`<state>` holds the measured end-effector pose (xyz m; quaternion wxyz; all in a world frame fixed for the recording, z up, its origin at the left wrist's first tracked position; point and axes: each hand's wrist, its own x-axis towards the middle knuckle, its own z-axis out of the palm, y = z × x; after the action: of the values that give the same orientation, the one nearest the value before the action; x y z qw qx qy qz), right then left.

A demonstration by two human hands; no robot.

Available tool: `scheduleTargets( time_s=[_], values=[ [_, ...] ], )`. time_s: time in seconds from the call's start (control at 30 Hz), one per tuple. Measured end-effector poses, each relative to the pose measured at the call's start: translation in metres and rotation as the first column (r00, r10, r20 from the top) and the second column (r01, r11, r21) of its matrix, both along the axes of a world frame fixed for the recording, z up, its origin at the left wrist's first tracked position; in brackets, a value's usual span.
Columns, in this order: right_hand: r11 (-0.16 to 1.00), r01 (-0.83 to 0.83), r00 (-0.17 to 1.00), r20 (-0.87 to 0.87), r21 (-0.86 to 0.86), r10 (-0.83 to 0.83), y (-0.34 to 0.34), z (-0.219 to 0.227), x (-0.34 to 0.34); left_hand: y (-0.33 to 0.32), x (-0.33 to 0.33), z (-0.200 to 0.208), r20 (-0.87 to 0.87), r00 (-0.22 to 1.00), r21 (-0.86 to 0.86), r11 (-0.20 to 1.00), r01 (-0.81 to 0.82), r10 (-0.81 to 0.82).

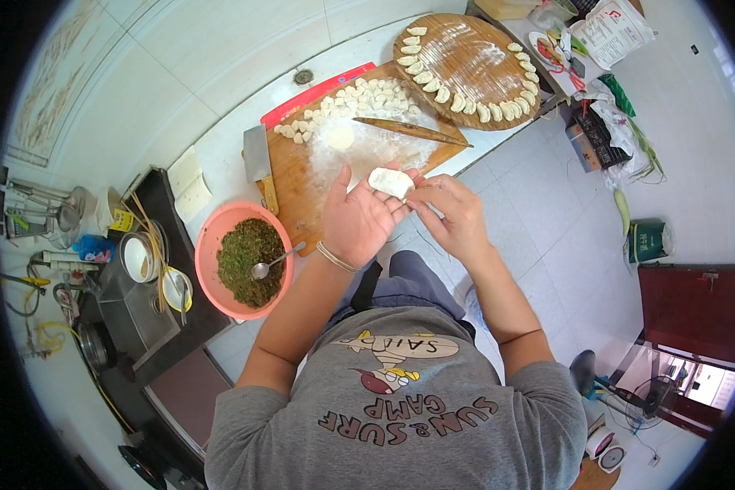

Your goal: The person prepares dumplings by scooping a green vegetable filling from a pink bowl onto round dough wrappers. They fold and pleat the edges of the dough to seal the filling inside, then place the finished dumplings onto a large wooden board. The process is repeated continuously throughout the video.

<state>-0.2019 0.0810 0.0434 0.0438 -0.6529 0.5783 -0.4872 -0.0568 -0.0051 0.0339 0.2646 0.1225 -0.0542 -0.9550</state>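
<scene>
A white folded dumpling (391,183) rests across the fingers of my left hand (358,219), which is turned palm up. My right hand (453,212) pinches the dumpling's right end between thumb and fingers. Ahead of both hands, the wooden board (296,171) is dusted with flour. It bears one flat round wrapper (341,136), many small dough pieces (367,96) and a slim rolling pin (408,129) tapered at both ends. To the left, a pink bowl (207,237) holds chopped green filling (249,253), with a metal spoon (261,269) resting in it.
A cleaver (257,155) lies on the board's left edge. Shaped dumplings ring a round wooden board (474,57) at the far right. A dark sink counter (131,306) with bowls (136,255) and chopsticks stands at the left. Bags (616,135) sit on the floor at right.
</scene>
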Motion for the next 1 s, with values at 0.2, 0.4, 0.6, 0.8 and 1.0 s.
scheduleTargets(
  time_s=[0.2,0.4,0.6,0.8,1.0],
  values=[
    [0.962,0.222,0.944,0.212,0.157,-0.252,-0.001,-0.001,0.019,0.011,-0.009,0.000,0.065,0.994,-0.124,0.989,-0.078,0.087],
    [0.973,0.143,0.955,0.233,0.179,-0.183,0.000,-0.003,0.015,0.008,-0.006,-0.004,0.048,0.994,-0.199,0.976,-0.087,0.098],
    [0.994,-0.081,0.995,0.060,0.069,0.077,-0.001,0.013,-0.009,0.003,0.003,0.002,0.022,1.000,-0.128,0.992,-0.017,0.020],
    [0.987,-0.071,0.995,0.080,0.141,0.060,0.000,0.012,-0.008,0.009,0.000,0.003,0.071,0.997,-0.175,0.984,-0.024,0.036],
    [0.951,0.109,0.969,0.185,0.289,-0.167,0.001,0.008,0.008,0.021,-0.009,0.006,0.168,0.980,-0.342,0.939,-0.047,0.110]
  ],
)
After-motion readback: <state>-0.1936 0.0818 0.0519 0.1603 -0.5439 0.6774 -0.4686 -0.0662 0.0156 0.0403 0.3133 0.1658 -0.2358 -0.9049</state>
